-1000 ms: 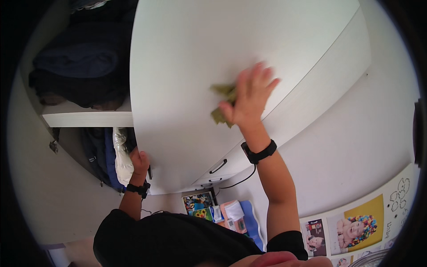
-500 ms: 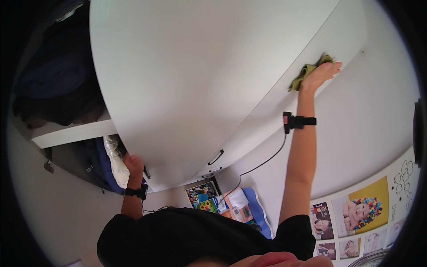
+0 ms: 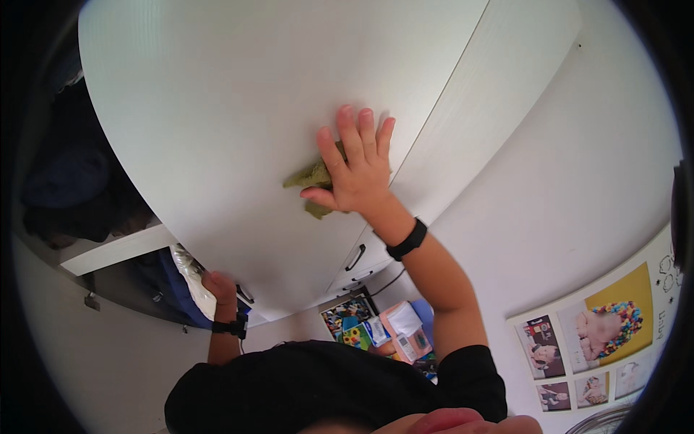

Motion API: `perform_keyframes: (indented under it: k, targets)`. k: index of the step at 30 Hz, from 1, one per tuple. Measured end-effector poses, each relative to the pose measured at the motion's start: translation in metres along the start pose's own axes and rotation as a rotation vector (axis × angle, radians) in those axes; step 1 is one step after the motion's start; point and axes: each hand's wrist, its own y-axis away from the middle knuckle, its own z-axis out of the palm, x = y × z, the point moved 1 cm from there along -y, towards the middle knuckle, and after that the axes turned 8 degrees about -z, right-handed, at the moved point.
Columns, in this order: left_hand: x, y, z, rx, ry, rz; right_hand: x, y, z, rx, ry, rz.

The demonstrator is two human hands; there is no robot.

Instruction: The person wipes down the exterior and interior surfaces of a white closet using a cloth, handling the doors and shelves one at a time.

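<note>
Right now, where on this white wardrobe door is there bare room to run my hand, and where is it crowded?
The white door is bare left of and above the right hand, which presses the green cloth. Its lower edge is crowded: the left hand grips it beside a dark handle. The open shelf at left is packed with dark clothes.

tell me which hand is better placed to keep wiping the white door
Right, most likely. The right hand lies flat on the green cloth, pressing it to the white door. The left hand is low at the door's edge, gripping it, far from the cloth.
</note>
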Motion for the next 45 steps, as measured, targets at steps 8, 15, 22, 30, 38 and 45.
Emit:
perform_keyframes:
  k: [8,15,22,30,38,45]
  targets:
    - [0.079,0.004,-0.015,0.281,-0.246,0.354,0.193,-0.043,-0.054,0.256,0.014,0.378]
    - [0.105,-0.017,0.016,0.213,-0.342,0.682,0.308,0.096,-0.077,0.413,-0.018,0.968]
    - [0.135,-0.025,0.026,0.295,-0.417,0.602,0.200,0.236,-0.032,0.299,0.053,0.938]
    - [0.137,-0.029,0.038,0.309,-0.376,0.627,0.162,0.341,-0.017,0.408,0.026,1.095]
    - [0.135,-0.024,0.037,0.259,-0.314,0.621,0.205,0.164,-0.045,0.341,0.065,0.643]
    - [0.139,-0.022,0.039,0.243,-0.355,0.614,0.299,-0.010,-0.093,0.357,0.221,0.280]
